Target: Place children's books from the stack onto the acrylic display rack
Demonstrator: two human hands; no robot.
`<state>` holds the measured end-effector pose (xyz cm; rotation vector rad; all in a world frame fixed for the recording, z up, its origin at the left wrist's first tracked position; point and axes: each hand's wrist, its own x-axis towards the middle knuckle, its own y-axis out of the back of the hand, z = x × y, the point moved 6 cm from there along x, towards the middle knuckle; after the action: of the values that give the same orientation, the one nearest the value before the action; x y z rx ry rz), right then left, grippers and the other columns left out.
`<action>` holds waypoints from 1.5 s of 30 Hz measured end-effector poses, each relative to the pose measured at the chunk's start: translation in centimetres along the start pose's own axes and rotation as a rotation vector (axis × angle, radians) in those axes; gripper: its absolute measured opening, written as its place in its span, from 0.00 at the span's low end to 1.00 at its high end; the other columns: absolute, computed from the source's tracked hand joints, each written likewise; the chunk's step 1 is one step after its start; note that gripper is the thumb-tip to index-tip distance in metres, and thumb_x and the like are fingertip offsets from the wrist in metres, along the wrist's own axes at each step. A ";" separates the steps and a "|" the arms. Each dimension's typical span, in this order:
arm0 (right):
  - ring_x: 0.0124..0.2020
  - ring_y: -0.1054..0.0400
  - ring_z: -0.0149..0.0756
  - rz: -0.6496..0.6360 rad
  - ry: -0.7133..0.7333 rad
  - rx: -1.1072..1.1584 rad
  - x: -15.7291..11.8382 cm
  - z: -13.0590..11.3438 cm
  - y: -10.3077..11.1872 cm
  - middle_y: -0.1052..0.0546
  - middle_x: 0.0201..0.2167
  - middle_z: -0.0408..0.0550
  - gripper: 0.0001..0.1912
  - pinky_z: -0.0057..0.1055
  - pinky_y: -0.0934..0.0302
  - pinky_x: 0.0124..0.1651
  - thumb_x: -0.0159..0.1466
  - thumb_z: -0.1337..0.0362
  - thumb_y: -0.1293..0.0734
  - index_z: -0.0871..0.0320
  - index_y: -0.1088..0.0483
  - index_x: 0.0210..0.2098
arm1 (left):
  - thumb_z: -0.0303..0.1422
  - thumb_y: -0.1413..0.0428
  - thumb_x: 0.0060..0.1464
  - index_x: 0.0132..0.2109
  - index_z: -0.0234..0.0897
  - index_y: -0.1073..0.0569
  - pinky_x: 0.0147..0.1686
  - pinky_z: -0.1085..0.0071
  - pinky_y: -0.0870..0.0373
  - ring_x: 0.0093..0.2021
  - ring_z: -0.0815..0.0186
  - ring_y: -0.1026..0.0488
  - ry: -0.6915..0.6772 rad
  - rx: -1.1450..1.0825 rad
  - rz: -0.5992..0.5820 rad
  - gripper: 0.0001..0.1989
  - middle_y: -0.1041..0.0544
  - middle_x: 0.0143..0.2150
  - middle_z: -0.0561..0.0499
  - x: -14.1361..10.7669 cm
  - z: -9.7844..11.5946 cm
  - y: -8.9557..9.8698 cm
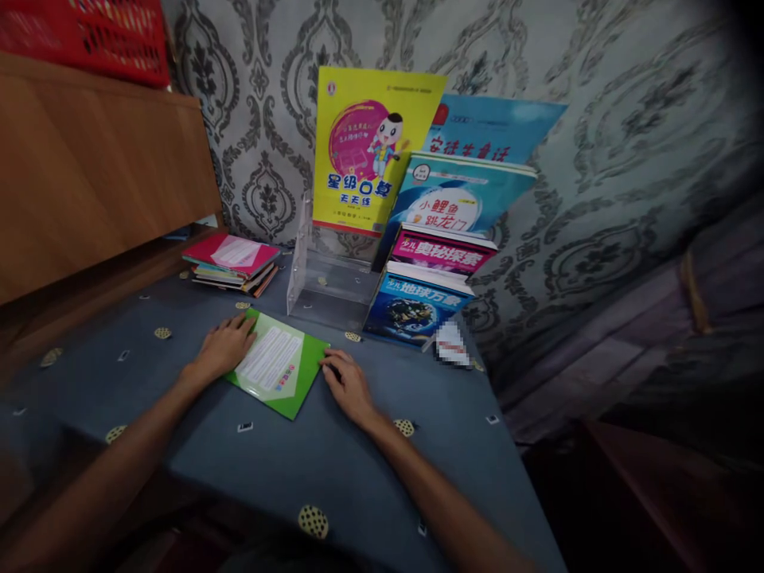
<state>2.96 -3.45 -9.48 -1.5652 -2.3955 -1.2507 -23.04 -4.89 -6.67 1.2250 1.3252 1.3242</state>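
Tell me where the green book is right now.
In the head view, the green book lies flat on the table, between the left hand and right hand, in front of the clear rack.

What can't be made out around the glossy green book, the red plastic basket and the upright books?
All in the head view:
- Glossy green book: underside hidden against the table; small print too small.
- Right hand: too dark to tell whether its fingertips grip the book's edge.
- Red plastic basket: cut off by the frame's top and left edges.
- Rear blue paper book: lower cover hidden by books in front.
- White object: blurred into blocks.
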 end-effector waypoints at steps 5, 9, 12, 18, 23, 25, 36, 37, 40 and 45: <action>0.57 0.30 0.44 0.006 -0.002 -0.037 -0.2 0.6 0.3 0.21 0.50 0.56 0.13 0.45 0.35 0.59 0.68 0.66 0.39 0.56 0.23 0.44 | 0.36 0.57 0.69 0.61 0.32 0.28 0.52 0.51 0.28 0.55 0.45 0.28 -0.008 0.059 0.047 0.22 0.27 0.60 0.34 -0.6 1.0 0.6; 0.57 0.30 0.48 0.040 -0.029 -0.130 -0.7 2.0 2.1 0.22 0.49 0.58 0.14 0.49 0.36 0.59 0.69 0.64 0.40 0.57 0.23 0.45 | 0.38 0.52 0.67 0.58 0.38 0.25 0.48 0.56 0.27 0.51 0.50 0.27 -0.111 0.007 0.044 0.19 0.26 0.54 0.39 -2.0 3.3 1.3; 0.58 0.31 0.50 0.078 -0.079 -0.237 -1.7 3.5 4.2 0.22 0.51 0.59 0.15 0.51 0.38 0.60 0.69 0.64 0.40 0.58 0.24 0.46 | 0.37 0.51 0.67 0.57 0.40 0.25 0.46 0.59 0.28 0.50 0.52 0.27 -0.229 -0.032 0.020 0.17 0.26 0.52 0.41 -3.6 6.0 1.8; 0.63 0.35 0.52 0.045 -0.128 -0.433 -3.9 5.0 6.5 0.27 0.60 0.61 0.19 0.53 0.39 0.62 0.70 0.61 0.42 0.59 0.27 0.55 | 0.35 0.52 0.67 0.55 0.37 0.25 0.52 0.51 0.31 0.53 0.50 0.29 -0.415 -0.007 0.123 0.16 0.25 0.53 0.39 -4.5 11.2 1.2; 0.71 0.47 0.52 -0.069 -0.169 -0.525 -3.8 5.0 5.7 0.35 0.68 0.60 0.24 0.53 0.46 0.68 0.72 0.59 0.45 0.61 0.32 0.62 | 0.35 0.56 0.69 0.63 0.33 0.32 0.64 0.51 0.37 0.67 0.53 0.35 -0.548 -0.140 0.146 0.21 0.32 0.67 0.37 -2.7 12.7 -1.6; 0.72 0.47 0.52 -0.095 -0.192 -0.542 -3.7 4.8 5.5 0.36 0.69 0.60 0.24 0.53 0.46 0.68 0.72 0.59 0.45 0.61 0.33 0.63 | 0.35 0.58 0.70 0.65 0.33 0.33 0.67 0.51 0.40 0.70 0.54 0.38 -0.581 -0.189 0.133 0.22 0.34 0.69 0.38 -2.2 12.7 -2.4; 0.64 0.39 0.57 -0.058 -0.185 -0.589 -3.7 1.5 5.7 0.27 0.56 0.64 0.18 0.63 0.51 0.68 0.71 0.62 0.39 0.58 0.29 0.57 | 0.35 0.57 0.69 0.67 0.37 0.35 0.71 0.51 0.47 0.73 0.60 0.43 -0.810 -0.366 0.008 0.23 0.37 0.72 0.42 0.4 13.7 -1.6; 0.65 0.40 0.57 -0.076 -0.171 -0.555 -3.5 1.3 5.3 0.28 0.59 0.65 0.19 0.62 0.50 0.68 0.71 0.62 0.39 0.59 0.30 0.59 | 0.34 0.57 0.69 0.67 0.37 0.35 0.71 0.51 0.47 0.73 0.60 0.43 -0.833 -0.371 0.002 0.23 0.37 0.72 0.42 0.7 14.1 -1.4; 0.70 0.44 0.55 -0.160 -0.128 -0.497 -2.8 0.9 4.0 0.33 0.65 0.65 0.22 0.60 0.50 0.69 0.71 0.63 0.40 0.61 0.33 0.63 | 0.34 0.57 0.69 0.66 0.37 0.33 0.71 0.52 0.46 0.72 0.60 0.41 -0.865 -0.377 0.003 0.23 0.35 0.71 0.43 1.2 15.3 -1.2; 0.73 0.49 0.52 -0.198 -0.131 -0.467 -2.8 1.1 3.9 0.37 0.69 0.65 0.26 0.56 0.53 0.72 0.72 0.60 0.39 0.65 0.37 0.66 | 0.34 0.57 0.69 0.66 0.37 0.33 0.70 0.52 0.44 0.71 0.61 0.39 -0.839 -0.385 0.040 0.23 0.33 0.70 0.43 1.4 16.0 -1.5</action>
<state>7.78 -4.20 -9.06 -1.5754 -2.5173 -1.9184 -7.52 -1.27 -8.90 1.3108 0.4297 0.8613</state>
